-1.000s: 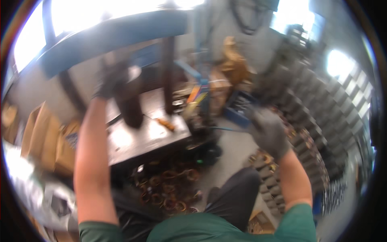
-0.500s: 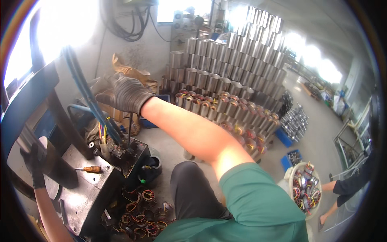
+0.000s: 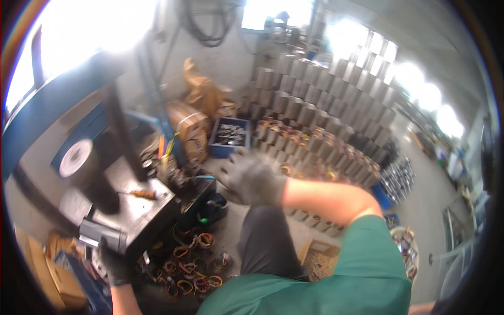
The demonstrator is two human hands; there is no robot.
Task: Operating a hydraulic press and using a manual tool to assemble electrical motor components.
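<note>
Grey metal cylinder (image 3: 102, 234) lying at the front edge of the dark press table (image 3: 137, 206), your gloved left hand (image 3: 113, 265) touching its end, grip unclear, your gloved right hand (image 3: 252, 178) right of the table, fingers spread, holding nothing.

Hard daylight floods in from a window (image 3: 100, 26) at the upper left and washes out that corner; a second bright window (image 3: 268, 10) sits at the top centre. Between them runs a pale grey wall (image 3: 231, 63) with dark cables (image 3: 207, 26) looping down it. The floor (image 3: 430, 205) is bare grey concrete, reaching toward the right edge. A tall stack of grey metal cylinders (image 3: 325, 100) fills the upper middle and right. A blue crate (image 3: 229, 136) stands in front of it, beside brown cardboard boxes (image 3: 191, 123). A dark metal worktop (image 3: 131, 207) lies at the lower left.
</note>
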